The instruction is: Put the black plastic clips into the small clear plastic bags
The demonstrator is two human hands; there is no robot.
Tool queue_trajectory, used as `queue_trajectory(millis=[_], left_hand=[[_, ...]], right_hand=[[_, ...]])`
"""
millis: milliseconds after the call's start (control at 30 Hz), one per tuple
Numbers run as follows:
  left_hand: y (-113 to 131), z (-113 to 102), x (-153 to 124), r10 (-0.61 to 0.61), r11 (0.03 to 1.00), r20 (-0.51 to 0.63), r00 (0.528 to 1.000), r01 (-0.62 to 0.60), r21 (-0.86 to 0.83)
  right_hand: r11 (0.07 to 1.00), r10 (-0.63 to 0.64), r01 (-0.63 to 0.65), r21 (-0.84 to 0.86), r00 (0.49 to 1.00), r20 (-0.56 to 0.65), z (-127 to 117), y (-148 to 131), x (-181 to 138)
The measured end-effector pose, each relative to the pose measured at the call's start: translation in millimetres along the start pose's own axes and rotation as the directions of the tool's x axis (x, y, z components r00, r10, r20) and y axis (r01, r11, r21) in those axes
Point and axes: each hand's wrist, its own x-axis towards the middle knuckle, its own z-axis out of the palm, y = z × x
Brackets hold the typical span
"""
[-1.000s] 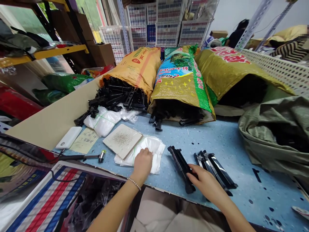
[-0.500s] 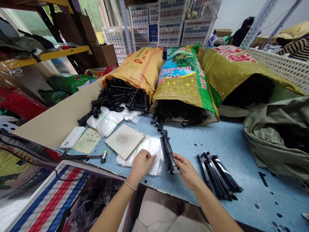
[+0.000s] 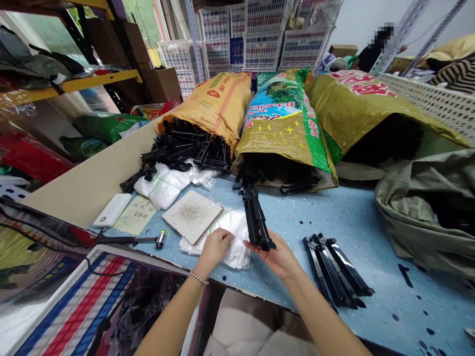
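My right hand (image 3: 279,256) holds a pair of long black plastic pieces (image 3: 255,221), lying side by side, by their near end. Their far ends point toward the mouth of the middle sack. My left hand (image 3: 218,245) is closed over a stack of clear plastic bags (image 3: 237,253); its fingertips are bunched, and what they pinch, if anything, is hidden. Beside the bags lies a pale square board (image 3: 193,216) with small specks in its middle. Several similar black pieces (image 3: 336,272) lie in a row to the right of my right hand.
An orange sack (image 3: 218,106) and a gold-green sack (image 3: 285,143) spill black pieces onto the blue table (image 3: 282,287). Another gold sack (image 3: 356,104) and a grey-green bag (image 3: 419,198) stand right. A hammer-like tool (image 3: 160,239) and white power bank (image 3: 112,210) lie left. One person is at the back.
My right hand has shifted slightly left and turned palm up under the near end of the black pieces, tipping them away from me. My left hand has moved slightly left, its fingers bunched tighter.
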Motion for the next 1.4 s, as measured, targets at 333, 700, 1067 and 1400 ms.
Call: queue_trajectory(millis=[333,700,1067,1400], left_hand=[[4.6,8.4,-5.0,0.058,0.998,-0.056,0.997,-0.060,-0.031],[-0.5,-36.5,-10.8,0.184,0.967,-0.267,0.946,-0.223,-0.123],[-17.9,-32.3,-9.4,0.313,0.949,-0.085,0.946,-0.307,0.074],[27.7,-29.4,-65.9,0.495,0.844,0.248,0.833,-0.528,0.090]], right_hand=[[0.999,0.019,-0.018,0.050,1.000,-0.010,9.5,13.3,30.0],[0.999,0.023,-0.021,0.025,0.994,-0.102,0.7,23.4,34.6],[0.689,0.594,-0.640,0.340,0.767,0.242,-27.4,35.2,-42.5],[0.839,0.421,-0.458,0.292,0.888,0.183,-11.9,41.2,-28.3]])
